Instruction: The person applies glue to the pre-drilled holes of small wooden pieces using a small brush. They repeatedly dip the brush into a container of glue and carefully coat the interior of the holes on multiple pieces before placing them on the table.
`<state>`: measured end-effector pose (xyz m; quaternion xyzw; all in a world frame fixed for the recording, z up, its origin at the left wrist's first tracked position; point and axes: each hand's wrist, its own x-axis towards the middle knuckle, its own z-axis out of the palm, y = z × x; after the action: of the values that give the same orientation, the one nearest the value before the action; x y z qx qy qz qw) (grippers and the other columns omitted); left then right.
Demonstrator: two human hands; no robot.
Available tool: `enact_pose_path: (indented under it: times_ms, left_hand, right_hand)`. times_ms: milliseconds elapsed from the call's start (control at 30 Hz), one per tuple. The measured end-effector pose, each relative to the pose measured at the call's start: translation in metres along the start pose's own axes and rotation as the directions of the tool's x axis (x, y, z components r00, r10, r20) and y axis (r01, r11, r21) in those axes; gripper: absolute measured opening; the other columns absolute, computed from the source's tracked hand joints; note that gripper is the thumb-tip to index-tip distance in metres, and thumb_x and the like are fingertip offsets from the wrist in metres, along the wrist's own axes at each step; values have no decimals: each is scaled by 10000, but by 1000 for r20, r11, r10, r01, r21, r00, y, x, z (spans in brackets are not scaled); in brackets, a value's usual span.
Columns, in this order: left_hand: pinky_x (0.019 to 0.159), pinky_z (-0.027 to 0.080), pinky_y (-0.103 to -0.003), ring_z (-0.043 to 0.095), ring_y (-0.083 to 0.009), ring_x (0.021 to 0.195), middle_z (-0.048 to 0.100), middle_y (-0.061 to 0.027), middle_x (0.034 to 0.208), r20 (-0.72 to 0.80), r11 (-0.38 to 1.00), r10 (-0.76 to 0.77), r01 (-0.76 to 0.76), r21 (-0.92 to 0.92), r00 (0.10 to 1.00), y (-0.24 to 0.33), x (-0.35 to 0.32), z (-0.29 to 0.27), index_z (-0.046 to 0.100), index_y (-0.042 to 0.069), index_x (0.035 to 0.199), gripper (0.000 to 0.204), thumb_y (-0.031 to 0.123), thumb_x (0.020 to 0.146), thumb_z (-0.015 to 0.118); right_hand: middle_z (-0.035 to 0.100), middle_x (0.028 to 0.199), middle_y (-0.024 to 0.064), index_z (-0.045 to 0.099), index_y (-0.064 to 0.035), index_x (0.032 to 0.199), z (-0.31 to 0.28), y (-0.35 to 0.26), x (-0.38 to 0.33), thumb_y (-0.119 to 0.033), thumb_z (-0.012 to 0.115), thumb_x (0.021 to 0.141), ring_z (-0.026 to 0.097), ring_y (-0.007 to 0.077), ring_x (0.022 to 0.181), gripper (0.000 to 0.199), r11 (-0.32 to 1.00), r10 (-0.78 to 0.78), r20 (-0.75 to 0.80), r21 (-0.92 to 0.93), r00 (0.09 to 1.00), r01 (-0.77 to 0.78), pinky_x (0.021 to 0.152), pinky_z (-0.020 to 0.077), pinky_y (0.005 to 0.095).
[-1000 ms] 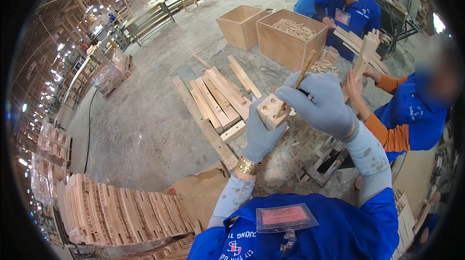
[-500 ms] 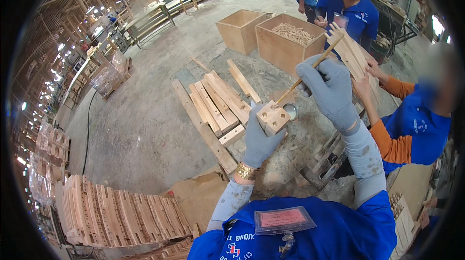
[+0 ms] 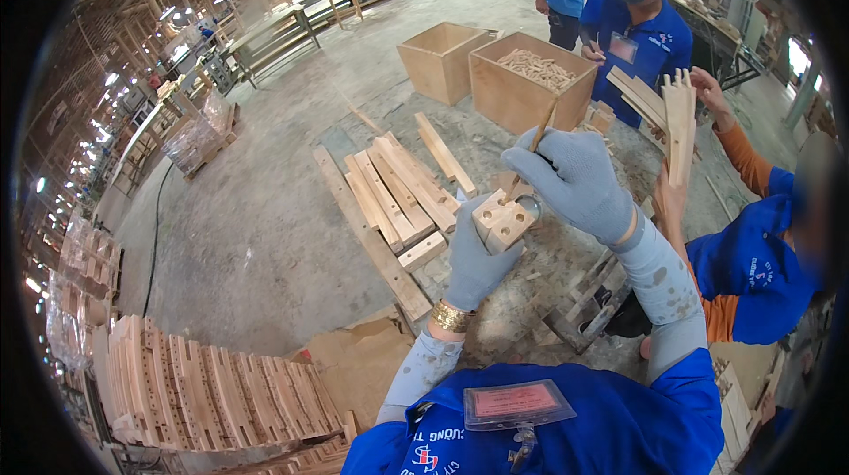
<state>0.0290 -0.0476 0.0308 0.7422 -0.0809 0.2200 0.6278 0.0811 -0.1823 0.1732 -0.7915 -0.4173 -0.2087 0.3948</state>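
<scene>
My left hand, in a grey glove, grips a small wooden block whose end face has drilled holes. My right hand, also gloved, pinches a thin wooden stick and holds its lower end at the block's end face. Both hands are raised in front of my chest, over the concrete floor.
Flat wooden slats lie on the floor ahead. Two open wooden boxes stand beyond, one filled with small pieces. A person on my right holds shaped boards. Stacked wooden parts sit at the lower left.
My head view has shifted and the hands sit lower in frame. The stick in my right hand has tilted more upright while its tip stays at the block.
</scene>
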Motion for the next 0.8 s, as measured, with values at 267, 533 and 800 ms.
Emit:
enact_pose_path:
  times_ms: [267,533,800]
  left_hand:
    - [831,463,-309,536,-173,976,513,-107,1073,-1,997,33,-33,64,999,3,1,2,384,22,1171,644,76,621,715]
    - [845,461,-313,536,-178,990,518,-108,1075,-5,998,29,-29,52,1000,0,-1,1,383,20,1177,653,77,619,718]
    - [820,453,-320,519,-198,954,502,-110,1057,-173,897,321,-241,371,931,-1,-9,6,393,16,1158,680,138,597,759]
  right_hand:
    - [554,577,110,592,13,705,-5,-5,-4,-189,620,818,571,184,485,233,992,115,-91,65,989,-109,451,414,275]
    - [593,666,49,626,16,819,-32,-7,-13,-162,578,861,553,56,538,189,800,480,-175,489,859,-348,464,424,176]
    - [596,764,74,573,24,942,-22,18,-56,-124,477,912,575,121,644,179,815,448,-412,553,794,-173,579,467,225]
